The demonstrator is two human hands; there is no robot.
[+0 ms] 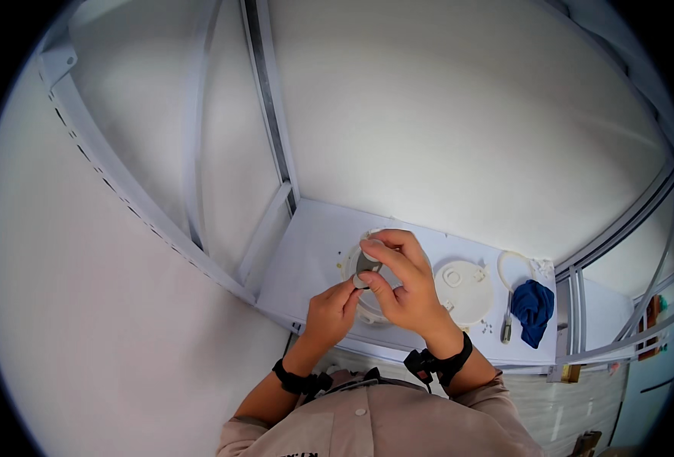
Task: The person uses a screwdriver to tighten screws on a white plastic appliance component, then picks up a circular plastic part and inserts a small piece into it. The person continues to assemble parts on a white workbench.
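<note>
A small oblong grey part (367,263) with paler ends is held up in front of me. My right hand (411,286) grips it between thumb and fingers, from the upper end down its right side. The fingertips of my left hand (332,309) are pinched together at its lower end. Below both hands a round white housing (369,312) lies on the white tabletop (295,259), largely covered by my hands. To the right of my right hand is a white disc-shaped part (470,298) with a small ring and fittings on its face.
A screwdriver (506,326) lies beside a crumpled blue cloth (533,311) at the table's right. A pale curved tube or band (504,263) lies behind them. Several small screws or bits (487,328) are scattered near the disc. White frame posts (272,114) and panels enclose the table.
</note>
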